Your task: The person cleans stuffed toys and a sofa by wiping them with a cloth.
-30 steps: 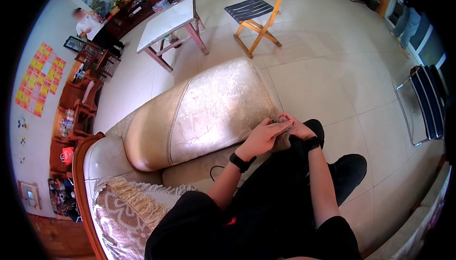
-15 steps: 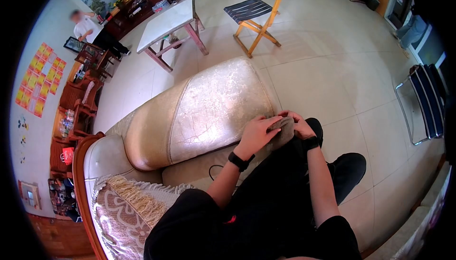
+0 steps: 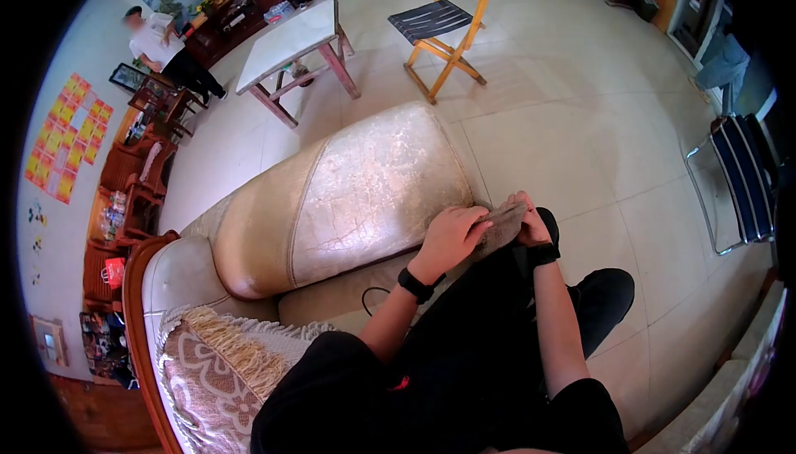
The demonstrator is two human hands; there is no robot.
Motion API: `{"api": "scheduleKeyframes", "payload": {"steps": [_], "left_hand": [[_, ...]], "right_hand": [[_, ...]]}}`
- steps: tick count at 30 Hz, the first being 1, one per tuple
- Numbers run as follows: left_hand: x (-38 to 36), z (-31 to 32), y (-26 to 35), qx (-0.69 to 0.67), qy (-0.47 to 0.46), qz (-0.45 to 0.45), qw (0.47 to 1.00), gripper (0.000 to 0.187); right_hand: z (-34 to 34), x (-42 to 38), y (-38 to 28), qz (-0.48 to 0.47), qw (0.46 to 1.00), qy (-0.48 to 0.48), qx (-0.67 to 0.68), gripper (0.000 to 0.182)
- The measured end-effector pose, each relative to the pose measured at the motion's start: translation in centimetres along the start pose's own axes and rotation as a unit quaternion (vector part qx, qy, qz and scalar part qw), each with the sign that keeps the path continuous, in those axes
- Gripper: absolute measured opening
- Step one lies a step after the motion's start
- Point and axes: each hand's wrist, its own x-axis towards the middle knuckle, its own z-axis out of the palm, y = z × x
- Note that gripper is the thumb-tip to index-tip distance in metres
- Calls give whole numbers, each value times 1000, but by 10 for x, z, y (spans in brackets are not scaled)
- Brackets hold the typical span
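A grey-brown cloth (image 3: 504, 226) is stretched between my two hands above my lap, beside the end of the worn sofa armrest (image 3: 381, 180). My left hand (image 3: 452, 238) pinches its left side between thumb and fingers. At the cloth's right end, my right hand (image 3: 533, 220) grips the upper edge, with the fingers bent over it. What the cloth is exactly, I cannot make out. Both wrists carry black bands.
A wooden folding chair (image 3: 444, 27) and a white-topped table (image 3: 290, 38) stand beyond the armrest. A metal-framed chair (image 3: 738, 180) is at the right. One person (image 3: 170, 52) stands at the far left. A patterned cushion (image 3: 215, 371) lies on the sofa.
The cloth has been drawn out flatter and wider. My right hand has shifted slightly right. The person at the far left has changed posture.
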Motion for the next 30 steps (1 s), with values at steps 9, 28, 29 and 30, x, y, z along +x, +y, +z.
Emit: {"api": "scheduleKeyframes", "payload": {"steps": [9,28,29,30], "left_hand": [[-6,-75,-11,152,6,16,988,16],[-1,-63,-122,346,110,-89,927,47],[-9,-40,-120,382,119,-57,914,50],[-11,-36,-116,382,107,-59,916,50]], "right_hand": [[53,12,-7,199,912,28,-358,20],[96,145,13,-157,628,-97,-756,46],[84,139,19,-150,633,-93,-754,46],[78,132,22,-122,649,-67,-748,48]]}}
